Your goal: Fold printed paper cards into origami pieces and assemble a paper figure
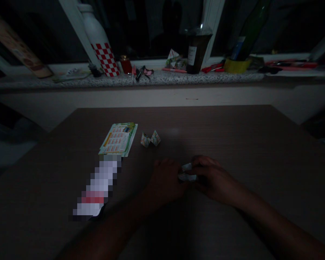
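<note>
A small piece of folded paper (188, 177) is held between my two hands, low over the table. My left hand (168, 178) is closed on its left side, with the fingers partly hidden in the dark. From the right, the fingers of my right hand (212, 177) pinch the same paper. Its exact shape is mostly covered by the hands. Beyond my left hand stand two small pointed folded-paper pieces (150, 139), close together. To their left lies a stack of printed paper sheets (118, 139).
A lit phone (100, 184), its screen pixelated, lies left of my forearm on the wooden table (233, 133). Along the granite windowsill (157, 79) stand a red-checked white bottle (103, 47), a dark plastic cup (196, 54), a green bottle (249, 32) and small clutter. The light is dim.
</note>
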Demonstrator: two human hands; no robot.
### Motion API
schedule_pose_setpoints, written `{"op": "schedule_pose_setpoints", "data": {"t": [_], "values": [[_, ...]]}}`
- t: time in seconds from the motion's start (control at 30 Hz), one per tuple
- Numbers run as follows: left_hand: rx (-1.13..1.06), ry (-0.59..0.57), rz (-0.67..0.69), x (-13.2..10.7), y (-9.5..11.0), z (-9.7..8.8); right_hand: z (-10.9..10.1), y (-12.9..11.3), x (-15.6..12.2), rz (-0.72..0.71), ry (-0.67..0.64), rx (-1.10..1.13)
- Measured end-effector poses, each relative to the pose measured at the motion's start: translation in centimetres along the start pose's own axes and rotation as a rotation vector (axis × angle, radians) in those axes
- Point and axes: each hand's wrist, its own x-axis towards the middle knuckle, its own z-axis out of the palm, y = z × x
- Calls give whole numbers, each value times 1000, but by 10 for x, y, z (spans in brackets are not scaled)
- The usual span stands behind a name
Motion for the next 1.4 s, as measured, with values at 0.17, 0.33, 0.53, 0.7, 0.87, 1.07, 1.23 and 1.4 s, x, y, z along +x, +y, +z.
{"op": "schedule_pose_setpoints", "data": {"t": [0.17, 0.33, 0.53, 0.7, 0.87, 1.07, 1.23, 1.4], "values": [[12, -14, -31, 0, 3, 2, -2, -2, 1, -2, -22, -6], [19, -28, -43, 1, 2, 0, -1, -2, 1, -5, -13, -2], [-35, -62, -81, 2, -7, -6, -2, -2, 0, -1, -13, -20], [-55, -79, -105, 3, -15, -12, -1, 0, -1, -2, -11, -17], [-79, -92, -123, 3, -20, -17, -1, 1, 0, 8, -18, -10], [-144, -80, -81, -1, -25, -14, -6, -1, -2, -17, -39, 17], [-158, 13, 57, -10, -28, -10, -6, 1, -4, -66, -21, 34], [-157, 75, 236, -11, -23, -4, -5, 0, -2, -135, 28, 95]]}}
